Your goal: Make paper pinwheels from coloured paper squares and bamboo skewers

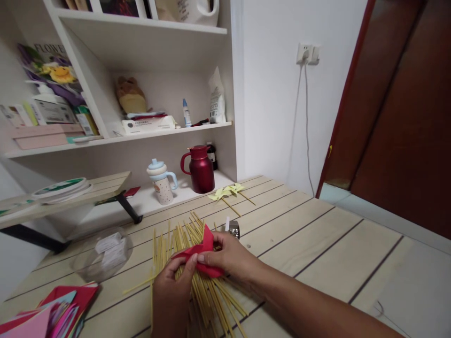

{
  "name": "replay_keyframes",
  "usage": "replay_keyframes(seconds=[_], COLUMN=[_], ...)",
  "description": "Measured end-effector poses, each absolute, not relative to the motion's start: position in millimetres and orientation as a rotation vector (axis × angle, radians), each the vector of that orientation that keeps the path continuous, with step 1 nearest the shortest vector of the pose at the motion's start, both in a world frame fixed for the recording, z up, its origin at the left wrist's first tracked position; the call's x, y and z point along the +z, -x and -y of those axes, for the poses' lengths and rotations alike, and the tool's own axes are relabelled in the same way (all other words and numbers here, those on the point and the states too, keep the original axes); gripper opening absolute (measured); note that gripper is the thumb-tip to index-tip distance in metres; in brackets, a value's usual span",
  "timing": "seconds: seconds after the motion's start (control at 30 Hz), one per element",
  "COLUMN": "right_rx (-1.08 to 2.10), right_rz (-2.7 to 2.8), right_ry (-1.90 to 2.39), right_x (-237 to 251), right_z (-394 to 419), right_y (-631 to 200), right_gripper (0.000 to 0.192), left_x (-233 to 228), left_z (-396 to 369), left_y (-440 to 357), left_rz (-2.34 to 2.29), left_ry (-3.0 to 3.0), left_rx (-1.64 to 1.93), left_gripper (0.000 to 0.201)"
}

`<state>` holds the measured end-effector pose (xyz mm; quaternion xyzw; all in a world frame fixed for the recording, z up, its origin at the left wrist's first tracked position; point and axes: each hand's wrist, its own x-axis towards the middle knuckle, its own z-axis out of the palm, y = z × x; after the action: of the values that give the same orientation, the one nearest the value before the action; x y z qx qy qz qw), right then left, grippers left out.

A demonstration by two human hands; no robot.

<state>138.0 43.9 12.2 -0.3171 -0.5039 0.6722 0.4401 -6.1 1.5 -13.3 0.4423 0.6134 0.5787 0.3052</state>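
**A:** What's with the red paper (200, 253)?

**B:** Creased, pointy, thin sheet. Left hand (174, 286) and right hand (229, 256) both pinch it over loose yellow sticks (211, 295) near the tabletop's (317, 244) near edge.

**A:** Space?

**B:** Bare planks to the right. The sticks run out of frame at the bottom.

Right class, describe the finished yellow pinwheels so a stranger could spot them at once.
Start at the wooden table and go to its far edge, near the dark red jug. The yellow pinwheels lie there on thin sticks, the only folded yellow paper; the piece in the hands is red.
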Motion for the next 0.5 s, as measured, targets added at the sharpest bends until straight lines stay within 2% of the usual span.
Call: replay_keyframes(seconds=[0.27,0.5], right_rx=[1.714,1.694], right_rz=[1.197,1.185], right_ry=[0.763,0.795], right_x=[10.4,10.8], right_z=[-44.2,-43.6], right_y=[-137.4,-137.6], right_gripper=[0.036,0.025], left_x=[-9.4,-5.1], left_z=[1.1,2.6], left_y=[3.4,0.6], left_rz=[-1.660,-1.657], left_ry=[-1.139,-1.117], left_rx=[1.501,1.483], left_gripper=[0.040,0.036])
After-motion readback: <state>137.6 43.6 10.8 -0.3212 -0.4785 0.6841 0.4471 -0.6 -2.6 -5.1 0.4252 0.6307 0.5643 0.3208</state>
